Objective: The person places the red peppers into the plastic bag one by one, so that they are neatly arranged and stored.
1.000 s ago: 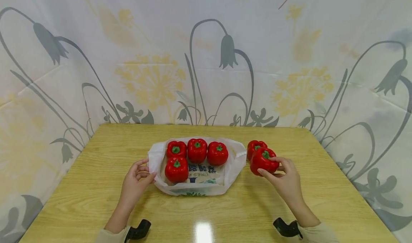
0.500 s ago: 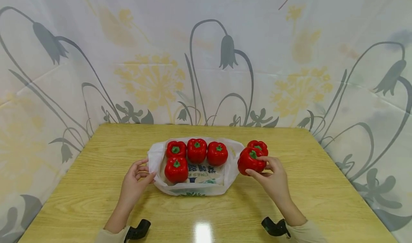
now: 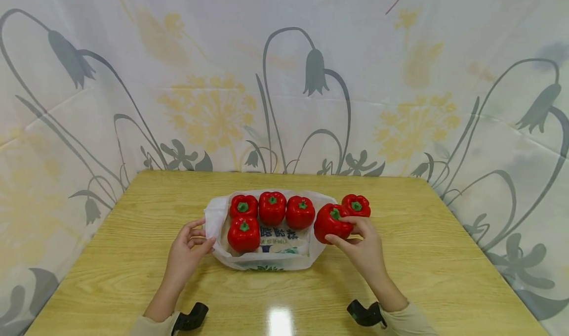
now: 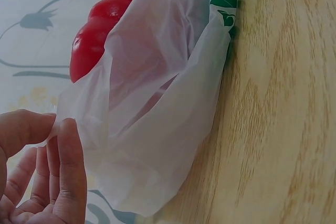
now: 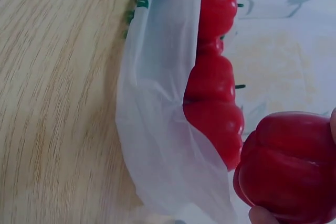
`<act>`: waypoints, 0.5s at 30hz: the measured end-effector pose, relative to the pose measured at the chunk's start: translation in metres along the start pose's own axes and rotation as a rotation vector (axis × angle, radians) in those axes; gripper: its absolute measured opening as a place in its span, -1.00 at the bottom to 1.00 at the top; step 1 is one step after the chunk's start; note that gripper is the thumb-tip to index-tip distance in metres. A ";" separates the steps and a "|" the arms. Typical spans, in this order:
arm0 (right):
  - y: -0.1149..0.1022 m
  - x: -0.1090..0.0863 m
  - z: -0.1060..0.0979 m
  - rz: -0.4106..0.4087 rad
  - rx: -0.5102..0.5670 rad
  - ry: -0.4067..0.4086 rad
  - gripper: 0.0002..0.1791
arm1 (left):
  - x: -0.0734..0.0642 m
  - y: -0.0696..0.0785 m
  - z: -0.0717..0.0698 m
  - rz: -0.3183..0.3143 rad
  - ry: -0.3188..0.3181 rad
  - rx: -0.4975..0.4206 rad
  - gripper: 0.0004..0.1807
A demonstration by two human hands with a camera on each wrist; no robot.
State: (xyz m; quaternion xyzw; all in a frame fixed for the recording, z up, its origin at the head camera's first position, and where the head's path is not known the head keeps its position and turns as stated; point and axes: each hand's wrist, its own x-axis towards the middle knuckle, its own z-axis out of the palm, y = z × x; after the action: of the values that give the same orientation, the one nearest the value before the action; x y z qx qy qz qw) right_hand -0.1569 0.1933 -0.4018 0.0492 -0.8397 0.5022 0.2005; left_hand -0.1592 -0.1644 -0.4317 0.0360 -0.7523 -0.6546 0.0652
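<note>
A white plastic bag (image 3: 284, 263) with green print lies spread on the table, its mouth facing up. Several red bell peppers sit inside, among them a front-left bell pepper (image 3: 244, 234). My left hand (image 3: 191, 244) pinches the bag's left edge between thumb and index finger, as the left wrist view shows at the bag film (image 4: 142, 98). In my right hand (image 3: 364, 247) a red bell pepper (image 3: 331, 224) with a green stem is gripped between thumb and fingers; it overlaps the bag's right edge in the head view. The right wrist view shows this held pepper (image 5: 294, 166) beside the bag wall.
One more red bell pepper (image 3: 356, 205) stands on the wooden table (image 3: 444, 257), right of the bag and behind my right hand. A curtain (image 3: 284, 79) with a flower pattern hangs along the table's back and sides.
My right hand has moved left with the bell pepper, from in front of the pepper on the table to the bag's right edge. The left hand has stayed in place.
</note>
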 end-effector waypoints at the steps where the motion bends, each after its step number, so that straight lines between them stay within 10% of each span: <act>1: -0.001 0.000 0.001 0.002 0.008 -0.005 -0.54 | 0.000 0.000 0.000 0.001 0.000 0.000 -0.44; 15: -0.006 0.001 0.026 0.002 0.029 -0.067 -0.56 | 0.000 -0.001 0.000 0.018 -0.003 -0.001 -0.44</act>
State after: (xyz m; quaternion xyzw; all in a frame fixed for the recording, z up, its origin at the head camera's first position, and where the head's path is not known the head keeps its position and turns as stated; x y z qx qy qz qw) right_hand -0.1635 0.1677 -0.4074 0.0683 -0.8387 0.5125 0.1711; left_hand -0.1593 -0.1641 -0.4328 0.0282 -0.7523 -0.6545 0.0703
